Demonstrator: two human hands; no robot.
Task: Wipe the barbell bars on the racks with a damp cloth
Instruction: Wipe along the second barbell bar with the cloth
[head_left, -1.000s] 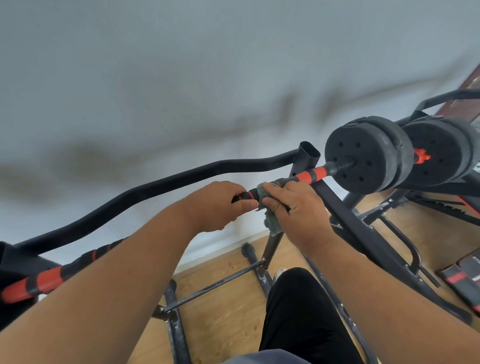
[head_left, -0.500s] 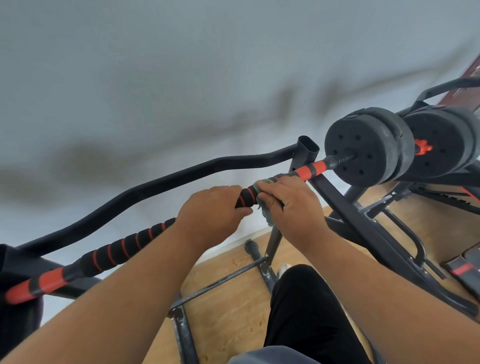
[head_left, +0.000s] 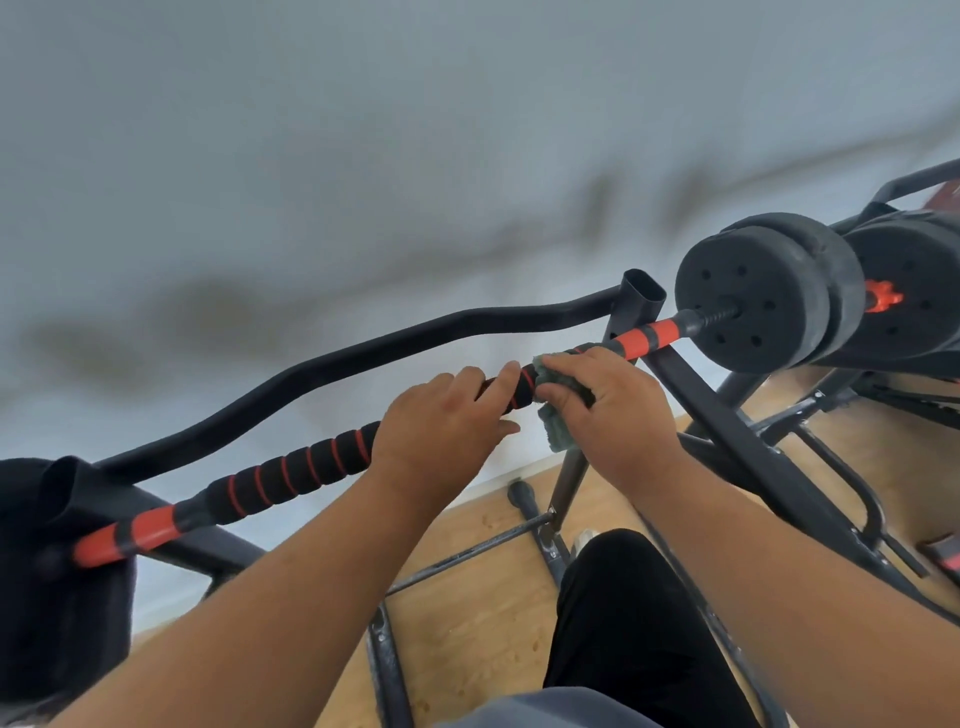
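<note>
- Black trouser leg (head_left: 623, 623): lower frame, cut off at the bottom edge.
- Left hand (head_left: 441, 426): curled around the barbell bar (head_left: 291, 475), covering part of the black foam grip with its red rings.
- Right hand (head_left: 613, 410): just beside the left hand, clamping a grey-green cloth (head_left: 558, 431) onto the bar; most of the cloth is hidden under the fingers, one corner hangs below.
- Rack (head_left: 717, 415): dark frame carrying the bar; its feet are partly hidden.
- Weight plates (head_left: 753, 306): black, on the bar's right end, the outer ones cut off.
- Wall (head_left: 363, 156): blurred, marks unreadable.
</note>
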